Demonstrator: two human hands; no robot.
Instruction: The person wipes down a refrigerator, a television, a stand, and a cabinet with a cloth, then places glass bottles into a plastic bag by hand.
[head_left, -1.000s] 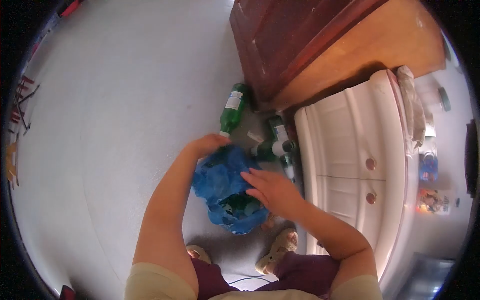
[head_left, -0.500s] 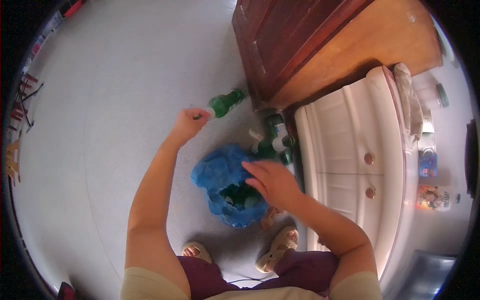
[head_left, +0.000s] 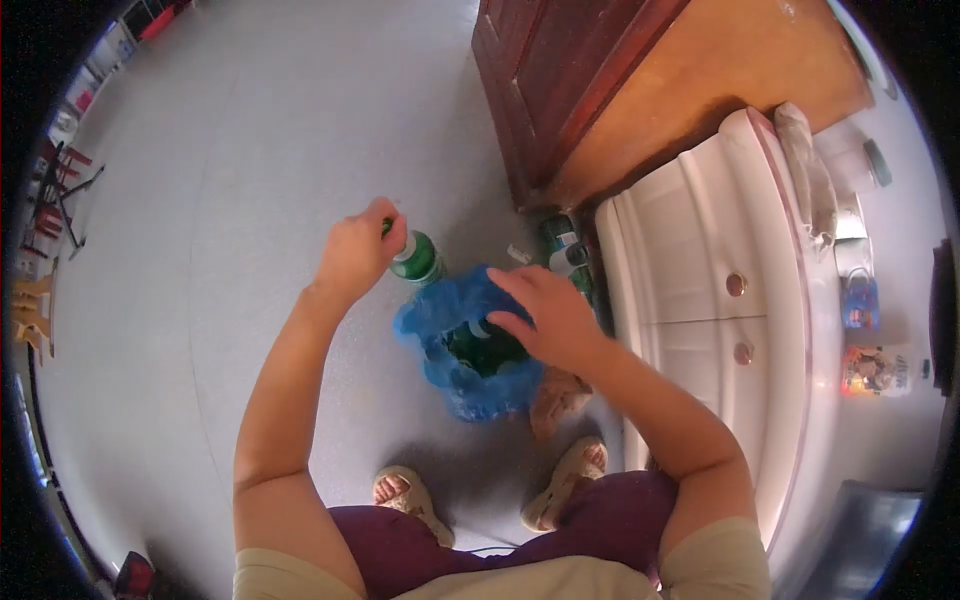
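My left hand (head_left: 362,250) is wrapped round the neck of a green bottle (head_left: 420,260), just left of and above a blue plastic bag (head_left: 465,390). The bag stands on the floor with its mouth open, and dark green glass shows inside. At the bag's upper right rim is my right hand (head_left: 545,315), thumb and fingers apart, touching or just over the plastic. More green bottles (head_left: 558,235) lie on the floor beside the white cabinet, partly hidden behind my right hand.
A white cabinet (head_left: 690,290) with round knobs stands on the right, next to a dark red wooden cabinet (head_left: 560,80). Brown crumpled material (head_left: 558,400) lies beside the bag. A small white scrap (head_left: 518,254) is on the floor. My sandalled feet are below the bag.
My left hand has lifted the green bottle off the floor by its neck, swung it left, and brought it near the bag. My right hand stays at the bag, whose mouth shows wider.
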